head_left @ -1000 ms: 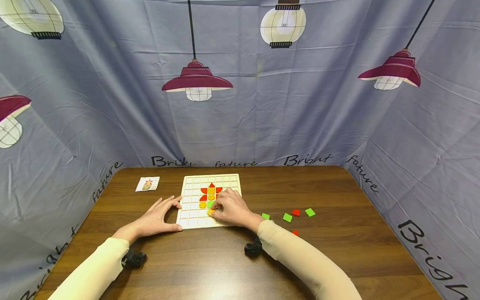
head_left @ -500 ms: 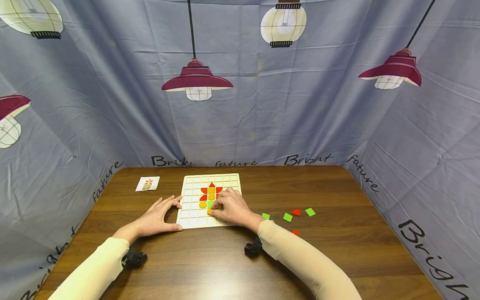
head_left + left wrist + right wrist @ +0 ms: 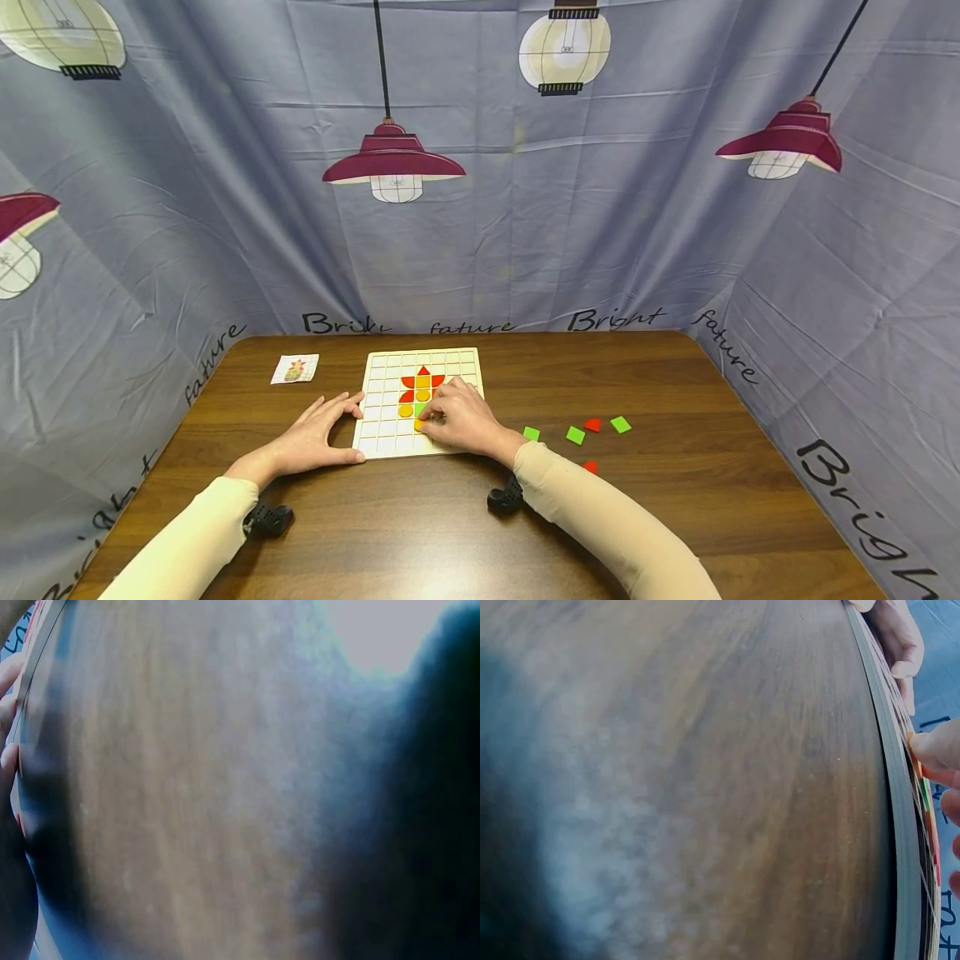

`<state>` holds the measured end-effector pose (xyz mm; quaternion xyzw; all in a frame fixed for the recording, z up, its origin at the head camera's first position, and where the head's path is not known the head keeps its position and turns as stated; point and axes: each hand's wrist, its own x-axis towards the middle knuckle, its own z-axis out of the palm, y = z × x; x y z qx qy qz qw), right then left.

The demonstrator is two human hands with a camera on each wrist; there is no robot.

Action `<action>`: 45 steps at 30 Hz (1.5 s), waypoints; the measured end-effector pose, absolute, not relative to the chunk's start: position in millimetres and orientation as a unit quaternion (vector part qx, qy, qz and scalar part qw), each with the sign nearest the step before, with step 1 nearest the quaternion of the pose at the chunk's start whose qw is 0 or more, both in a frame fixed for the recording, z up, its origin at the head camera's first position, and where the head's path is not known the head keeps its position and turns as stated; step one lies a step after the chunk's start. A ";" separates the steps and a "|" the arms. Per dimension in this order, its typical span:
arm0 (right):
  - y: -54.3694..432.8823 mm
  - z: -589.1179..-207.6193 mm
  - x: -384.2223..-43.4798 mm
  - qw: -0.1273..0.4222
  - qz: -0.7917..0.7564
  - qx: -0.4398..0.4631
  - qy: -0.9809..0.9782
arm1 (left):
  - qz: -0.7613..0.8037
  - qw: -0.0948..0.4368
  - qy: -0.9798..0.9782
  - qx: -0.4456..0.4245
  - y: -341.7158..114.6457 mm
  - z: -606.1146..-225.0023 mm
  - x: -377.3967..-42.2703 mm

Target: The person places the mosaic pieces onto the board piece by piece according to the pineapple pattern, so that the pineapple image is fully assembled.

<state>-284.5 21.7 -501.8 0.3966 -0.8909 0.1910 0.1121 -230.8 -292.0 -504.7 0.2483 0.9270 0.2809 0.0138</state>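
A pale gridded board (image 3: 378, 433) lies on the table, bearing a flower-like pattern of red, yellow and green flat pieces. My right hand (image 3: 465, 421) is over its right part, thumb and fingertips pinching a yellow tile (image 3: 419, 425) low in the pattern. That tile's orange-looking edge shows beneath the thumb in the right wrist view. Just above it is a green square (image 3: 420, 409), and a yellow round piece (image 3: 406, 411) lies up and to the left. My left hand (image 3: 307, 437) spreads at the board's left side, fingertips on the edge and thumb at the near corner.
A small card (image 3: 295, 368) printed with a similar coloured pattern lies left of the board. Right of my right wrist are loose green squares (image 3: 575, 435) and red pieces (image 3: 592, 425). Curtains hang behind the wooden table (image 3: 390, 533).
The yellow tile under my right fingertips has shifted slightly left. My left hand stays at the board's edge, and the other pieces look the same.
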 end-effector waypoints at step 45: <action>281.0 -475.8 -262.9 0.140 0.245 0.196 -0.939 | 0.282 -0.001 0.925 0.257 -291.3 -503.9 -226.3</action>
